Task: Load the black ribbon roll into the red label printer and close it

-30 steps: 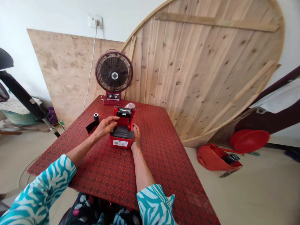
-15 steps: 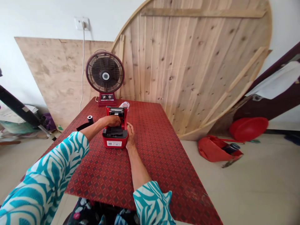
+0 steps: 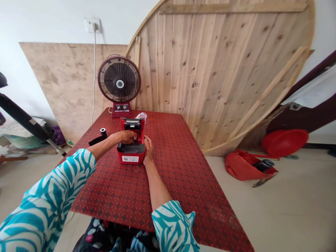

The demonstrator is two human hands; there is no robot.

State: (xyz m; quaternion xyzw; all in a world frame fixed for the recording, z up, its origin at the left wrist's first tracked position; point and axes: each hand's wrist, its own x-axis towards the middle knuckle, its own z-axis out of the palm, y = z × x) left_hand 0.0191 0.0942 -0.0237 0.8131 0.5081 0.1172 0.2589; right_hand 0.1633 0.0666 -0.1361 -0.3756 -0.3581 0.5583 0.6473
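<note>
A red and black label printer (image 3: 131, 158) sits on the table with its lid raised, showing a roller and dark inner parts. My left hand (image 3: 128, 136) reaches in from the left, fingers curled inside the printer below the lid; whatever they pinch is hidden. Against the printer's right side rests my right hand (image 3: 148, 148), gripping the casing and steadying it. To the left of the printer stands a small black roll (image 3: 103, 132) with a white core end, a black strip trailing from it under my left forearm. Behind the lid lies a clear plastic bottle (image 3: 142, 116), partly covered.
A dark red fan (image 3: 119, 84) stands at the far end of the red patterned table (image 3: 183, 182). A large round wooden panel (image 3: 210, 70) leans on the wall. On the floor to the right are an orange-red bag (image 3: 237, 168) and a red basin (image 3: 285, 142).
Inside the printer my left hand has shifted slightly downward, toward the base. My right hand keeps its place on the casing. The whole view has moved a little.
</note>
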